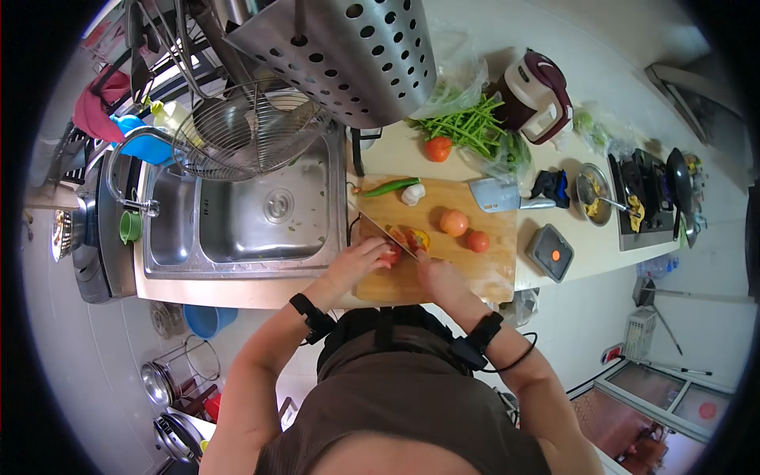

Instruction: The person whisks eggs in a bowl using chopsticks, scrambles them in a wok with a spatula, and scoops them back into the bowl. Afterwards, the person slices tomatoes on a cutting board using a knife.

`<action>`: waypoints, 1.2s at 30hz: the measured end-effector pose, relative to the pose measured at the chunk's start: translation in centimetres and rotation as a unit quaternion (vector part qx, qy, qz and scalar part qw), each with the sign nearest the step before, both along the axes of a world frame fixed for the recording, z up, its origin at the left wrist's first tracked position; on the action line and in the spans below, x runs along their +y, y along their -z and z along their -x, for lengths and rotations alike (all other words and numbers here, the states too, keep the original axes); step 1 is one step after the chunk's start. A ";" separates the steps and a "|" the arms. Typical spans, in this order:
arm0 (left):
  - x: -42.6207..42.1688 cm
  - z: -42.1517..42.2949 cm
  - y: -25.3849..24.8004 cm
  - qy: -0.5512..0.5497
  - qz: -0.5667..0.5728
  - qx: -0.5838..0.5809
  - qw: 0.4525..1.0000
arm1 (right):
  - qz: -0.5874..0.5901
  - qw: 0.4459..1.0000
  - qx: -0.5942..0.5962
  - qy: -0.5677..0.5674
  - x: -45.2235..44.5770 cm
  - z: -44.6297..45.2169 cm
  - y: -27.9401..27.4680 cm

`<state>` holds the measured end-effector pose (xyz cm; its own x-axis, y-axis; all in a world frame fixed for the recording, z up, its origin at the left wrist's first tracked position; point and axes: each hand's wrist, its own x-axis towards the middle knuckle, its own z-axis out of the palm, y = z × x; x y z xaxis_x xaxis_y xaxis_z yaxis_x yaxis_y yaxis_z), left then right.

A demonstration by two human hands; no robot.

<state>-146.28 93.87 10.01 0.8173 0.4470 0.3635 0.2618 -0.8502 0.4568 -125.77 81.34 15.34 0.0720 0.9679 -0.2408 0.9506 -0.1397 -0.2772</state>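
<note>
On the wooden cutting board (491, 277), my left hand (362, 263) has its fingers closed on a piece of tomato (390, 254). My right hand (443, 279) grips a knife (389, 236) by its handle, and the blade slants to the upper left beside the left fingertips. Just behind the blade lie cut red and yellow pieces (419, 239), partly covered by it. Two whole tomatoes, a larger one (454, 222) and a smaller one (477, 241), rest to the right. Farther back are a long green pepper (389, 188) and a garlic bulb (413, 194).
A cleaver (495, 195) lies across the board's back right corner. Left stands a steel sink (277, 204) under a wire strainer (237, 131). Behind are green beans (467, 125) and another tomato (438, 149). A lidded box (551, 253) and metal bowl (592, 190) sit right.
</note>
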 end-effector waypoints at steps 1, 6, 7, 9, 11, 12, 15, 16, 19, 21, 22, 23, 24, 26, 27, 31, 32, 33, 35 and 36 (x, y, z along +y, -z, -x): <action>-0.1 0.1 0.1 0.001 0.000 0.002 1.000 | -0.002 1.000 0.001 -0.002 0.3 -0.2 0.6; 0.1 0.6 0.3 0.015 0.010 0.004 1.000 | -0.038 0.996 0.084 0.012 -2.5 -1.5 -2.2; 0.1 0.7 0.4 0.022 -0.013 -0.007 1.000 | -0.035 0.996 0.083 0.012 -3.3 -1.7 -3.4; 0.3 0.6 0.8 0.025 -0.006 -0.010 1.000 | 0.020 0.999 0.039 -0.009 -4.1 -2.1 -5.1; 0.6 0.5 1.3 0.029 0.001 -0.013 0.999 | 0.022 0.999 0.043 0.003 -3.9 -1.8 -4.6; 0.6 0.6 1.5 0.026 -0.001 -0.017 0.999 | 0.023 0.998 0.049 0.012 -3.9 -1.4 -4.1; 0.1 0.5 0.9 0.028 0.008 -0.019 0.999 | -0.013 0.998 0.060 0.024 -1.2 0.0 0.9; 0.2 0.4 0.5 0.031 0.015 -0.017 0.999 | -0.016 0.998 0.061 0.023 -0.2 0.2 0.8; 0.4 0.4 0.1 0.053 0.001 -0.035 0.998 | -0.043 0.993 0.090 0.057 0.2 0.4 -0.8; 0.5 0.4 0.3 0.043 0.008 -0.034 0.998 | -0.027 0.992 0.116 0.042 -1.5 -0.6 -3.5; 0.3 0.7 0.6 0.035 0.018 -0.030 0.999 | -0.023 0.992 0.116 0.041 -2.4 -0.8 -4.6; 0.3 0.7 0.8 0.035 0.019 -0.030 0.999 | 0.011 0.994 0.100 0.037 -3.2 -1.0 -5.7; 0.4 0.7 1.2 0.041 0.009 -0.029 0.999 | 0.045 0.995 0.082 0.033 -3.6 -1.1 -6.1; 0.4 0.6 1.9 0.047 0.001 -0.029 0.998 | 0.035 0.996 0.077 0.028 -3.4 -0.8 -3.6; 0.5 0.6 1.9 0.043 0.007 -0.030 0.999 | 0.024 0.997 0.074 0.022 -3.3 -0.4 -2.2; 0.6 0.6 1.3 0.056 -0.021 -0.042 0.997 | -0.025 0.994 0.092 0.044 0.6 1.3 0.3; 0.4 0.8 1.1 0.060 -0.022 -0.042 0.997 | -0.019 0.993 0.103 0.050 0.6 1.0 0.5; 0.4 1.0 1.1 0.052 -0.001 -0.035 0.998 | -0.015 0.992 0.112 0.055 0.7 0.5 0.5; 0.4 0.9 1.5 0.036 0.022 -0.030 0.999 | 0.011 0.992 0.113 0.051 -0.4 -0.4 -4.0; 0.1 0.9 1.8 0.025 0.019 -0.022 0.999 | 0.042 0.990 0.121 0.054 -1.5 -0.1 -5.5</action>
